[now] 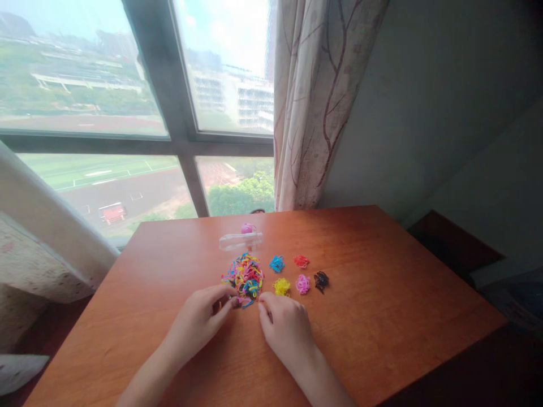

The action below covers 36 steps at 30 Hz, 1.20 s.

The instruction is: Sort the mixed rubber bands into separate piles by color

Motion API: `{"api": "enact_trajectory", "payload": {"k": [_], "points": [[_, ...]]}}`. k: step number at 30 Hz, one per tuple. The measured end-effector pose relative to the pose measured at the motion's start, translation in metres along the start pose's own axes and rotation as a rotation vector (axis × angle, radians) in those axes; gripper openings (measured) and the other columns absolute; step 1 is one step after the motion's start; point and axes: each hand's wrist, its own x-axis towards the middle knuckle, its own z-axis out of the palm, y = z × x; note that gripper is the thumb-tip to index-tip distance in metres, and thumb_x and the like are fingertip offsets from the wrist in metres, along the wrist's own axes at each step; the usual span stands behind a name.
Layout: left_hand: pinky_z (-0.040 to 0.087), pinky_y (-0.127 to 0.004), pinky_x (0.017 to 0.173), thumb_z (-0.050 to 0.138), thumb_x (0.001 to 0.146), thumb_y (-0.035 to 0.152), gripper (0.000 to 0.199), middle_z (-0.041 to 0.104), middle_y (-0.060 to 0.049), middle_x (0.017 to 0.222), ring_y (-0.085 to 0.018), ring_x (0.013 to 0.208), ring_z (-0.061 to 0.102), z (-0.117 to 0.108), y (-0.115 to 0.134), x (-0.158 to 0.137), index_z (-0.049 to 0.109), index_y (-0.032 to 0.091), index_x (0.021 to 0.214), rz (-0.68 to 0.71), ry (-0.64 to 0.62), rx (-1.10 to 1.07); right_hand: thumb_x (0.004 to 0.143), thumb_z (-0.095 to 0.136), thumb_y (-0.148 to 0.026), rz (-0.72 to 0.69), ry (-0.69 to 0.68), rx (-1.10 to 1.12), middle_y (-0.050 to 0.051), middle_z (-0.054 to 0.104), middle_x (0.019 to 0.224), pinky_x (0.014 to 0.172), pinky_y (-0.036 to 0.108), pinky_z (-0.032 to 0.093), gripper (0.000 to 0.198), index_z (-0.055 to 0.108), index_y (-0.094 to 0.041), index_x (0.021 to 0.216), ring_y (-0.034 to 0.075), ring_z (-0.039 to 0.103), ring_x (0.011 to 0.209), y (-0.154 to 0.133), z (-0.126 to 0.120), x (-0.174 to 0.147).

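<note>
A mixed pile of small coloured rubber bands (246,274) lies on the wooden table in front of me. My left hand (201,314) is at the pile's near left edge, thumb and forefinger brought together against the bands; what is between the tips is too small to make out. At the near right edge, my right hand (288,319) is closed in a pinch, with a tiny reddish band just visible at its fingertips. Sorted heaps lie to the right: blue bands (277,263), red bands (301,261), yellow bands (281,286), pink bands (302,284) and black bands (321,281).
Behind the pile, a clear plastic container (240,241) lies on its side, with a pink round object (248,228) by it. The table (382,316) ends at a window (186,147) and a patterned curtain (314,107). A wall stands to the right.
</note>
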Motion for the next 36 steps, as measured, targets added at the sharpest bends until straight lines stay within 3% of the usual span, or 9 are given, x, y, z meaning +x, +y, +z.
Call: {"api": "enact_trajectory", "payload": {"k": [8, 25, 31, 36], "points": [[0.040, -0.022, 0.062, 0.047, 0.092, 0.030, 0.026, 0.069, -0.002, 0.075, -0.014, 0.064, 0.058, 0.005, -0.001, -0.002, 0.070, 0.019, 0.090, -0.016, -0.023, -0.002, 0.092, 0.057, -0.022, 0.079, -0.057, -0.131, 0.001, 0.071, 0.081, 0.056, 0.026, 0.027, 0.007, 0.062, -0.024, 0.088, 0.019, 0.066, 0.073, -0.012, 0.005, 0.028], [0.041, -0.023, 0.064, 0.045, 0.092, 0.027, 0.024, 0.069, -0.003, 0.077, -0.015, 0.067, 0.059, 0.005, 0.000, -0.004, 0.068, 0.020, 0.088, -0.011, -0.039, 0.049, 0.090, 0.058, -0.019, 0.013, 0.094, 0.147, -0.004, 0.068, 0.071, 0.058, 0.024, 0.027, 0.010, 0.066, -0.024, 0.087, 0.012, 0.060, 0.062, 0.000, 0.010, 0.019], [0.043, -0.023, 0.065, 0.045, 0.092, 0.027, 0.025, 0.071, -0.004, 0.081, -0.017, 0.069, 0.061, 0.003, 0.004, -0.003, 0.069, 0.021, 0.090, -0.006, -0.036, 0.056, 0.091, 0.057, -0.021, 0.049, 0.107, 0.151, -0.003, 0.067, 0.068, 0.059, 0.024, 0.028, 0.012, 0.068, -0.023, 0.087, 0.012, 0.059, 0.061, 0.015, -0.002, 0.022], [0.044, -0.023, 0.065, 0.045, 0.091, 0.025, 0.025, 0.072, -0.004, 0.083, -0.017, 0.072, 0.064, 0.004, 0.008, -0.004, 0.070, 0.021, 0.088, 0.009, -0.032, 0.050, 0.092, 0.058, -0.023, 0.143, 0.071, -0.027, -0.002, 0.069, 0.071, 0.060, 0.024, 0.029, 0.012, 0.070, -0.025, 0.089, 0.014, 0.062, 0.067, 0.038, -0.021, 0.040]]}}
